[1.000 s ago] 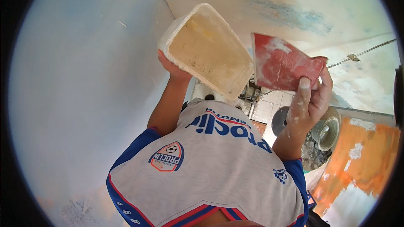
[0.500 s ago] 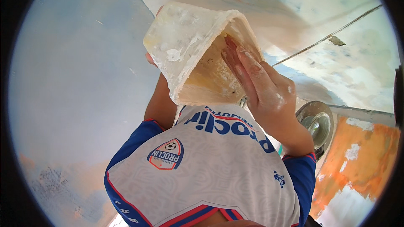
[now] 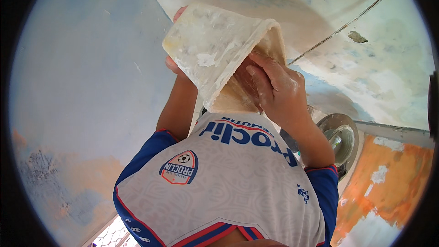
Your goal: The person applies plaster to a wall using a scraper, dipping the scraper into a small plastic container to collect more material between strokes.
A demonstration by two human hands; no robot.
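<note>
A whitish plastic tub [image 3: 208, 48], smeared with dried white paste, is tipped on its side in front of my chest, its mouth toward the right. My left hand [image 3: 172, 65] grips the tub's base; fingertips show at its edges and the rest is hidden behind it. Inside the mouth is my right hand [image 3: 286, 93], its fingers bent and its knuckles flecked with white. A flat reddish-brown piece [image 3: 247, 78] shows in shadow by those fingers, too dim to name. Yellowish, crusted residue lines the tub's inner wall.
A blue-grey wall [image 3: 87, 82] rises at the left. On the right, a patchy pale surface [image 3: 366, 68] carries a dark crack [image 3: 345, 25]. Behind my right forearm stands a round grey basin [image 3: 340, 139], beside an orange, white-patched surface [image 3: 379, 187].
My right hand has moved left and deeper into the tub, its fingers going from straight to bent. The tub has shifted slightly to the right.
</note>
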